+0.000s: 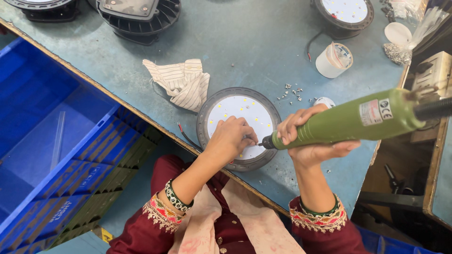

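Note:
A round lamp (pixel 235 110) with a dark grey rim and a white board of small light dots lies at the near edge of the blue table. My left hand (pixel 231 137) rests on the white board, fingertips pinched at the tip of the tool. My right hand (pixel 308 136) grips a green electric screwdriver (pixel 358 120), held nearly flat, its bit touching the board next to my left fingers. What my left fingers pinch is too small to make out.
A striped cloth (pixel 182 82) lies left of the lamp. Loose small screws (pixel 294 92) are scattered behind it, near a white tape roll (pixel 333 60). More round lamps (pixel 139 16) stand at the far edge. Blue crates (pixel 52 141) sit left, below the table (pixel 263 42).

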